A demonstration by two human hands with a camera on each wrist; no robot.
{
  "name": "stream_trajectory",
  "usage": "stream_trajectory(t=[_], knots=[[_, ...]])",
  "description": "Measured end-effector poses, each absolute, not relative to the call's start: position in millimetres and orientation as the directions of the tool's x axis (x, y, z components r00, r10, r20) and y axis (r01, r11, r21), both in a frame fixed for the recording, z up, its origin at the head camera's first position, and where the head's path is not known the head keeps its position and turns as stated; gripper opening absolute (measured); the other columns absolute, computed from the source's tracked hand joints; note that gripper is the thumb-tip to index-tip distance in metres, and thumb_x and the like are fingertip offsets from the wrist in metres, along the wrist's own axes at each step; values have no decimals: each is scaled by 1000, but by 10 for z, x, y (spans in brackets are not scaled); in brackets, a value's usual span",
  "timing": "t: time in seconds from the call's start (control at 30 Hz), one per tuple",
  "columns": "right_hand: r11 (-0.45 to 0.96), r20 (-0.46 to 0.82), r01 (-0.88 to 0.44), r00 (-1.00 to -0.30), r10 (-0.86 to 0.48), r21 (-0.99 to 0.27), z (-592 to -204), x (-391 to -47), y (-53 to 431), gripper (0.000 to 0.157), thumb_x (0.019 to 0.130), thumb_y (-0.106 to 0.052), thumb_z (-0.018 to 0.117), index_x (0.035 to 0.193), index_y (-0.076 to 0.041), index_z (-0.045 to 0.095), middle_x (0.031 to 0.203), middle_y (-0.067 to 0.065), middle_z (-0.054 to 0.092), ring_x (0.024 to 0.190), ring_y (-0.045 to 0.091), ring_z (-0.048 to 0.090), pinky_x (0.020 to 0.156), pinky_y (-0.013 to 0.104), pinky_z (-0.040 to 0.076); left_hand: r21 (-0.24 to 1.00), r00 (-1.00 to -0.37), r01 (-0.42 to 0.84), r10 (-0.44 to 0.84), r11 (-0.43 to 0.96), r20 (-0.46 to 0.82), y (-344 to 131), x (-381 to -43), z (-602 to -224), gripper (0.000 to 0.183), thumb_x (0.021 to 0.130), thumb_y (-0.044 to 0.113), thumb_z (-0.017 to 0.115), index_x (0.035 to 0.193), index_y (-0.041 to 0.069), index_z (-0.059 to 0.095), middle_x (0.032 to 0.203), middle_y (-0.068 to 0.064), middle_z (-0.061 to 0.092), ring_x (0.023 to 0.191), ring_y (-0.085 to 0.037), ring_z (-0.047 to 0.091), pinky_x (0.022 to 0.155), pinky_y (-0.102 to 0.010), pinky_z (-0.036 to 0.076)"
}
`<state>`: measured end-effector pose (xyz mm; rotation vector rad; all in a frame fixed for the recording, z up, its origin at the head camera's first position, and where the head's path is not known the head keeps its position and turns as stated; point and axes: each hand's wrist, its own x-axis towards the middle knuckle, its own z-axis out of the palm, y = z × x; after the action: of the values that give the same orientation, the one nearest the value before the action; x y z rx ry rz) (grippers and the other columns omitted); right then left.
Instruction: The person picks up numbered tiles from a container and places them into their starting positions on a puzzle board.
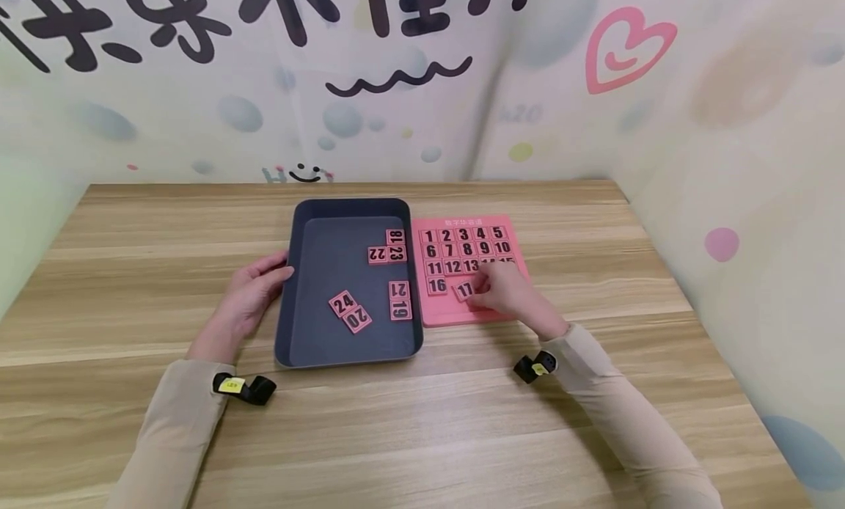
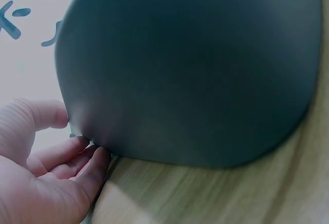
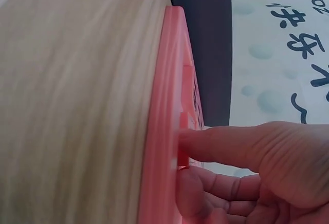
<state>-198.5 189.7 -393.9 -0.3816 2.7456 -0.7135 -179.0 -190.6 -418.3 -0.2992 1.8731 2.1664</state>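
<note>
My right hand (image 1: 503, 290) pinches the pink number 17 tile (image 1: 464, 290) between thumb and fingers. The tile is tilted, just right of the 16 tile (image 1: 436, 285), over the pink puzzle board (image 1: 455, 319). Tiles 1 to 13 show in rows above it; my fingers partly cover 14 and 15. In the right wrist view, the thumb (image 3: 221, 143) lies at the board's edge. My left hand (image 1: 254, 290) rests its thumb and fingertips against the left side of the dark grey tray (image 1: 310, 289). The left wrist view shows those fingertips (image 2: 100, 157) touching the tray's outer wall.
Loose number tiles lie in the tray: 24 (image 1: 342, 303) and 20 (image 1: 357, 319) near the middle, others along its right side, some turned sideways or upside down. The board stands against the tray's right wall. Behind the wooden table (image 1: 422, 436) rises a decorated wall (image 1: 422, 142).
</note>
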Motion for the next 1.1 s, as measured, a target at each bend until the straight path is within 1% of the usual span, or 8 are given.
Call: stream_trajectory(t=[0.17,0.37,0.6,0.73,0.8,0.97,1.03,1.1], knots=[[847,-177,-179,-937,-302,-500,-3988,-2004,1850,17,78,-14,76,83,-1,66,79,9,67,70,18,60,66,29,52,936,-944,-329,67,-128,-323,-1901,-1791,-4193,63,94,11,57,145,-3,23,152,-16,20,126,-9,38,98,-16,38],[833,-136,-205,-939,-315,-514,-4029,-2023,1825,13,79,-13,75,77,-1,68,75,8,67,67,16,59,63,28,52,933,-945,-328,66,-149,-321,-1890,-1783,-4194,63,93,10,58,145,-4,24,152,-16,22,117,-4,44,92,-13,40],[835,-137,-214,-937,-323,-507,-4029,-2047,1824,13,78,-13,76,75,-3,68,72,6,66,62,15,57,58,25,49,936,-947,-320,68,-145,-313,-1893,-1793,-4187,62,94,9,56,145,-4,24,152,-17,21,122,-7,41,93,-14,40],[841,-140,-218,-935,-326,-496,-3918,-2103,1815,14,77,-15,77,76,-3,70,72,6,67,62,15,57,59,26,49,935,-948,-319,70,-157,-312,-1890,-1795,-4192,64,93,10,58,145,-4,24,152,-17,21,117,-4,45,91,-13,40],[829,-113,-233,-936,-333,-509,-3829,-2148,1771,16,77,-15,77,79,-2,69,75,6,67,66,16,59,60,27,50,935,-949,-316,68,-159,-309,-1892,-1793,-4197,63,93,9,58,145,-5,24,152,-17,22,114,-2,46,89,-12,41],[713,-25,-303,-912,-410,-633,-3654,-2334,1496,23,81,-8,72,98,5,64,87,13,65,79,23,61,70,30,53,938,-952,-307,69,-159,-300,-1912,-1785,-4194,62,93,8,56,144,-6,24,151,-14,26,110,0,48,87,-11,41],[669,-10,-320,-898,-440,-671,-3622,-2418,1352,26,82,-5,70,105,6,63,92,14,65,84,24,61,74,30,53,936,-951,-310,71,-167,-302,-1920,-1784,-4183,62,93,8,56,144,-6,24,150,-12,29,109,0,48,86,-11,41],[657,-22,-317,-891,-453,-684,-3602,-2488,1210,29,83,-6,70,109,4,62,97,15,65,88,23,61,75,30,53,935,-950,-312,71,-170,-305,-1924,-1783,-4173,62,93,7,56,144,-6,25,147,-9,35,107,2,50,86,-10,42]])
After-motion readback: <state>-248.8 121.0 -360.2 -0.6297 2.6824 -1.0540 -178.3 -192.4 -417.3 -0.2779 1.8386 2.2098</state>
